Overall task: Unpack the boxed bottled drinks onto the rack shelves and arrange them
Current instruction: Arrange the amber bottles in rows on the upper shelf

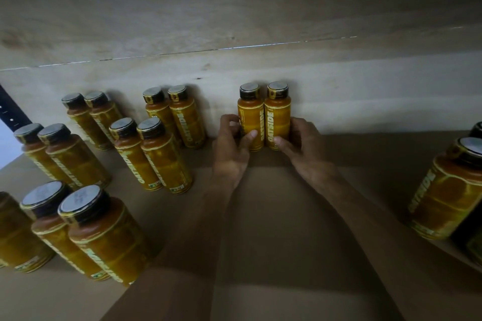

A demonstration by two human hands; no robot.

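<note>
grip at rear of shelf (260, 216)
left hand (229, 154) curls fingers round left oatside bottle (249, 112); right hand (302, 148) likewise round right oatside bottle (277, 112).

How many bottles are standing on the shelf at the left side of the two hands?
11. Four bottles along the back wall, four in the middle row, two in front, one cut off by the left edge. More may stand outside the picture.

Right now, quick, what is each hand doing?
Left hand: holds the left yellow plastic bottle with a black cap.
Right hand: holds the right yellow plastic bottle with a black cap, next to the first.
</note>
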